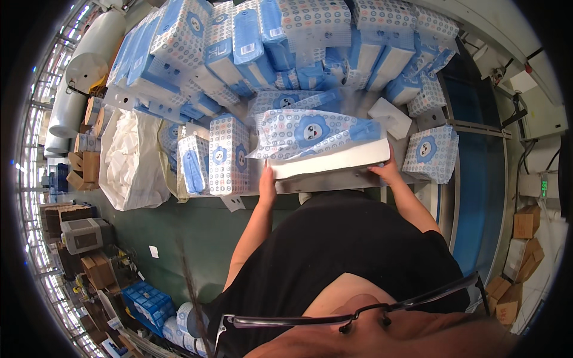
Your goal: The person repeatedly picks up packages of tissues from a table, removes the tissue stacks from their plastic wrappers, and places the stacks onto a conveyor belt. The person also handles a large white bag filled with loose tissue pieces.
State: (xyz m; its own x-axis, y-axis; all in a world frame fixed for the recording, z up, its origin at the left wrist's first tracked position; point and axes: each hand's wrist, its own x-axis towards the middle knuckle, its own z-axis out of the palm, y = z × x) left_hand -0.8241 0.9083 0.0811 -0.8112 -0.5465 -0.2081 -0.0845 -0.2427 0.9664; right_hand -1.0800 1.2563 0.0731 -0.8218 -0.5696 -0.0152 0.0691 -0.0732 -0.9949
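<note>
In front of me, a long white stack of tissue paper (328, 162) lies across the metal work surface. A printed plastic bag (310, 128) with blue cartoon flower faces is against its far side; I cannot tell whether the stack is partly inside it. My left hand (267, 184) grips the stack's left end, with its thumb upright against the near side. At the right end, my right hand (388, 169) is closed round the corner. A small white block of tissue (390, 118) rests beyond my right hand.
Filled tissue packs (250, 45) are piled along the far side. Upright packs (228, 156) stand at left, beside a white sack (128, 158) of scraps. Another pack (431, 154) sits at right, near a blue conveyor belt (482, 203).
</note>
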